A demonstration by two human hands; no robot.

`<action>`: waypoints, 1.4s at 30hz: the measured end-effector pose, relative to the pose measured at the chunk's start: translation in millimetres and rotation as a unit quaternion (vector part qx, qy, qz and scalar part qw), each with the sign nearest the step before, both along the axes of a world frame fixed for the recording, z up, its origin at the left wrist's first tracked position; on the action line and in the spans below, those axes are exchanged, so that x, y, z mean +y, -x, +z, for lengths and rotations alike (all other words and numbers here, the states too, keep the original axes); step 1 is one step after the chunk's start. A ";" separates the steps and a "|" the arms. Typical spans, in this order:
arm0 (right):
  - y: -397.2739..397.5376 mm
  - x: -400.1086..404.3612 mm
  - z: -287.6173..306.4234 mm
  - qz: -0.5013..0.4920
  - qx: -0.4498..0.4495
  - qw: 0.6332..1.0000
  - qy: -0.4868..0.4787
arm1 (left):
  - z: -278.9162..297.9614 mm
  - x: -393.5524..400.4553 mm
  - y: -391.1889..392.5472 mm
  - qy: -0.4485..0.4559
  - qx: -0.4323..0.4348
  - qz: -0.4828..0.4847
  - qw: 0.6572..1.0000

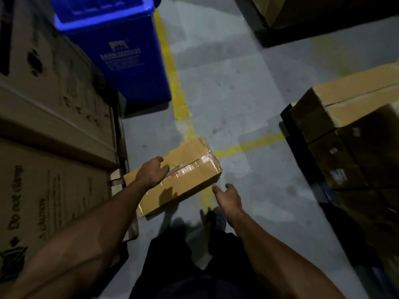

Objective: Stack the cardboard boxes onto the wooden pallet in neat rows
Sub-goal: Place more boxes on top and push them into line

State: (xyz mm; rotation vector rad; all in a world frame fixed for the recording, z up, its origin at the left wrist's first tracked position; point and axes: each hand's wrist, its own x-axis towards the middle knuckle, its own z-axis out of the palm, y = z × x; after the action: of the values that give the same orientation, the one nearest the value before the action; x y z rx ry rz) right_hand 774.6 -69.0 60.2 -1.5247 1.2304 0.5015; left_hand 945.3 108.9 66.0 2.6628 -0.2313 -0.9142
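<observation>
A long taped cardboard box (187,175) lies on the grey floor across a yellow line, just ahead of my feet. My left hand (152,172) hovers over its near-left top with fingers loosely spread; whether it touches the box I cannot tell. My right hand (228,196) is open beside the box's near-right edge, apart from it, holding nothing. On the right stands a dark pallet (302,143) carrying stacked cardboard boxes (349,130).
Tall printed cartons (49,117) form a wall on the left. A blue plastic bin (121,50) stands behind the box, left of the yellow line (172,67). Another pallet load (302,11) sits at the top right. Bare grey floor lies between the box and the right pallet.
</observation>
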 end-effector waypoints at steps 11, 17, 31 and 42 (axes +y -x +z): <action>-59.0 59.9 -160.1 -0.283 0.051 0.952 -0.104 | -186.9 -7.8 -128.3 0.063 0.122 0.122 0.983; -79.1 83.4 -272.1 -0.339 0.062 0.933 -0.099 | -293.2 -1.4 -157.0 0.040 0.149 0.104 0.983; -125.1 177.9 -434.7 -0.438 0.029 0.883 -0.167 | -424.8 50.0 -203.0 -0.065 0.134 -0.041 0.988; -136.8 193.1 -424.0 -0.499 0.025 0.853 -0.148 | -407.2 43.3 -197.8 -0.002 0.180 -0.019 0.984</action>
State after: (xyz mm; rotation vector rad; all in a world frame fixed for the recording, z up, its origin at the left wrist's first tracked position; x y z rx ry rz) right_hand 911.4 124.1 -363.8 -0.4651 1.6908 0.0152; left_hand 1143.1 152.2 -341.2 2.4450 -0.1955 -1.3833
